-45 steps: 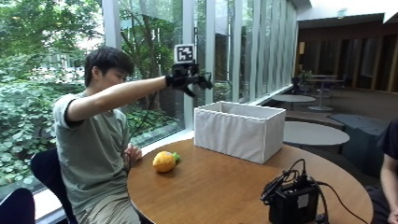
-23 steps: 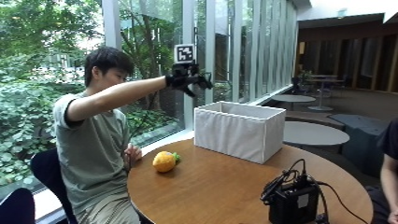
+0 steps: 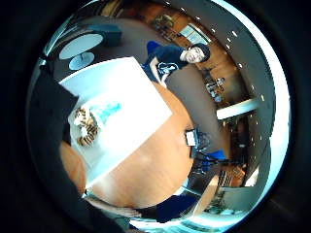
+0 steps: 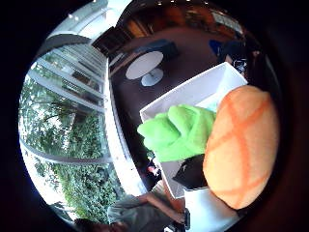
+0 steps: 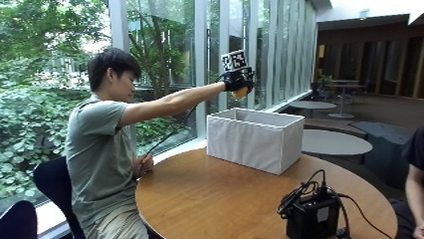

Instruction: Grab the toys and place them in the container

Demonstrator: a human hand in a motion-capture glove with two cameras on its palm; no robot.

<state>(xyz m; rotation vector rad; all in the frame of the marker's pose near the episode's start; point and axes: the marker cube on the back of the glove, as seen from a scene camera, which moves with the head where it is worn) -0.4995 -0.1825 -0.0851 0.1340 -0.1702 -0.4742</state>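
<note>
The gloved right hand (image 5: 237, 81) holds the orange plush toy (image 4: 241, 145) with its green leaf top, fingers curled round it, high above the white container (image 5: 255, 139) near the tabletop (image 5: 218, 199) far edge; best lower it over the opening, beside the striped toy (image 3: 86, 127) inside, before releasing.

Person (image 5: 106, 149) w/ short dark hair, grey-green short-sleeve tee, khaki trousers, black glove on right hand (image 5: 236, 81)

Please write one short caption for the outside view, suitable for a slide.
A seated person's gloved right hand holds an orange plush toy above the white fabric container on a round wooden table.
</note>
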